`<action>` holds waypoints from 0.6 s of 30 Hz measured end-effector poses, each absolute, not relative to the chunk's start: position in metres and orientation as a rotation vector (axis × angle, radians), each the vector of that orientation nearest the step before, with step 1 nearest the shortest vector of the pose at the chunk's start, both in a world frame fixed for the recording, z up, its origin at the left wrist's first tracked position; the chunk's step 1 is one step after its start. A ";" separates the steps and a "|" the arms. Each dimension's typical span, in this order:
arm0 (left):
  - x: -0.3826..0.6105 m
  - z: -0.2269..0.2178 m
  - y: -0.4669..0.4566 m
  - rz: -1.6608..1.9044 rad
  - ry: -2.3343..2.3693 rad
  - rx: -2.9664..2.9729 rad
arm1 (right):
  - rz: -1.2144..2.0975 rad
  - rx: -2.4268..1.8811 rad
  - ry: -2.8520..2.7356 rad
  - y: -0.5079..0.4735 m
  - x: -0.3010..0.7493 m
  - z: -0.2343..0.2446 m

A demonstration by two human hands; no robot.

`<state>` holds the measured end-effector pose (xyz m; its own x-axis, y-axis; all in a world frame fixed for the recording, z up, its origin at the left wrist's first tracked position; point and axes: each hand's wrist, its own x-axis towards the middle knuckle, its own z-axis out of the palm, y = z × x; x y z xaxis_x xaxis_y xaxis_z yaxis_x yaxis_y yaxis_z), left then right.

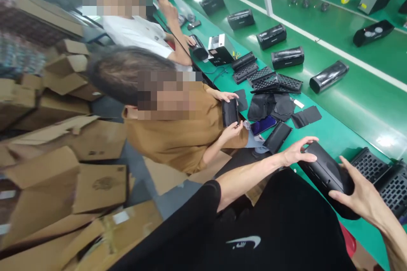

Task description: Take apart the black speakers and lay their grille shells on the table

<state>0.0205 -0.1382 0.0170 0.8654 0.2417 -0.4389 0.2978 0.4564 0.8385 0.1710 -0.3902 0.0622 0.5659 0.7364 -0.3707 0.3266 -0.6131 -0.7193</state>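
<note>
A black speaker housing (329,173) is held between my two hands over the near edge of the green table (337,135). My left hand (299,152) grips its far left end, thumb on top. At the other end, my right hand (359,190) has its thumb on the near side and fingers on the far side. Just right of that hand lie black perforated grilles (370,165). A dark panel (277,136) sits on the table left of my left hand.
Beside me a co-worker in a brown shirt (171,144) holds a black panel (230,112). Black sheets (307,116), a phone (263,125) and stacked grilles (275,82) lie before them. Finished-looking speakers (288,57) line the green belt (356,80). Cardboard boxes (98,188) crowd the left.
</note>
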 end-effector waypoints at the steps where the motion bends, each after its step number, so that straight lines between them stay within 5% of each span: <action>1: 0.012 0.013 -0.143 0.003 0.567 1.112 | 0.871 -2.148 -0.772 -0.400 0.165 0.057; 7: -0.022 0.000 -0.165 0.005 0.695 1.056 | 0.941 -1.842 -0.159 -0.445 0.115 0.028; 18: -0.031 0.007 -0.173 0.059 0.764 1.026 | 0.907 -1.779 0.022 -0.433 0.093 0.040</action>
